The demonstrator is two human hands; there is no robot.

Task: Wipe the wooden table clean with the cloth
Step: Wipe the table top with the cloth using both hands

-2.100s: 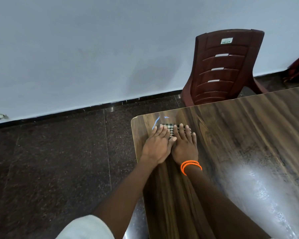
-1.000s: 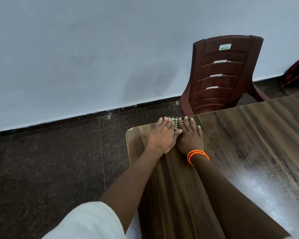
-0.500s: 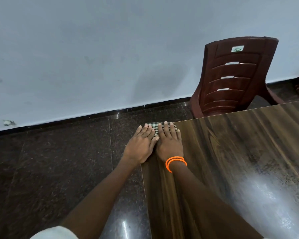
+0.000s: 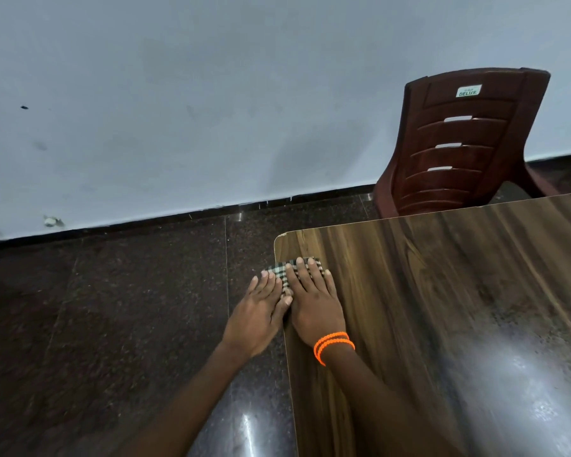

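1. Wall [image 4: 211, 94]: pale, a few dark specks, dark skirting at its foot.
2. Floor [image 4: 112, 324]: dark speckled tiles, one bright glare patch near the bottom edge of view.
3. Table [image 4: 459, 308]: wood-grain top, glossy, with a broad sheen toward its near right part. Far-left corner rounded; left edge runs down toward the viewer.
4. Chair [image 4: 459, 143]: dark red plastic, slatted back with a small label, standing at the table's far edge, back toward the camera.
5. Right hand [image 4: 315, 305]: flat on the table just inside the left edge, near the far-left corner. Fingers extended and close together, pressing down on the cloth.
6. Left hand [image 4: 257, 311]: mostly out past the left edge, over the floor, thumb side touching the right hand. Fingers straight and close together, tips resting on the overhanging part of the cloth.
7. Cloth [image 4: 279, 273]: checked, dark and light, folded small. Lies across the table's left edge a little short of the far-left corner, part on the table, part sticking out past it. Mostly hidden under both hands.
8. Bands [image 4: 333, 346]: orange, beaded, on the right wrist.
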